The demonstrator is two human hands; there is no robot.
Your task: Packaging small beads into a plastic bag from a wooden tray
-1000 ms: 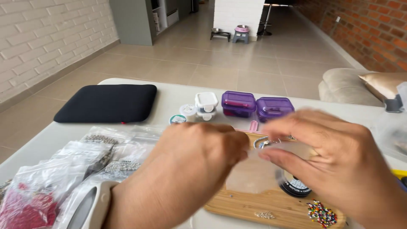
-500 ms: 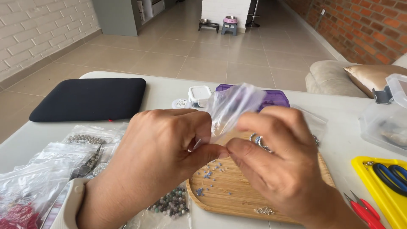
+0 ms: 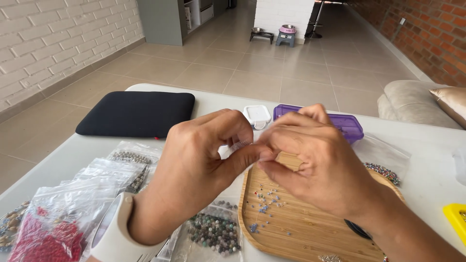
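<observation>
My left hand (image 3: 204, 160) and my right hand (image 3: 315, 160) meet fingertip to fingertip above the left part of a round wooden tray (image 3: 310, 233). Between the pinched fingers is a small clear plastic bag (image 3: 236, 145), mostly hidden by both hands. Tiny blue and mixed beads (image 3: 264, 201) lie scattered on the tray below the hands. A white watch (image 3: 114, 233) sits on my left wrist.
Clear bags of beads lie at the left: red ones (image 3: 43, 237), grey-green ones (image 3: 216, 233). A black cushion (image 3: 136, 113), a small white container (image 3: 257, 115) and a purple box (image 3: 349, 125) stand behind. A bag of multicoloured beads (image 3: 383, 170) and a yellow tray (image 3: 456, 216) are at the right.
The clear bag, held up and spread half a second ago, is now bunched small between my fingertips. Small beads lie on the tray, which was hidden one second ago.
</observation>
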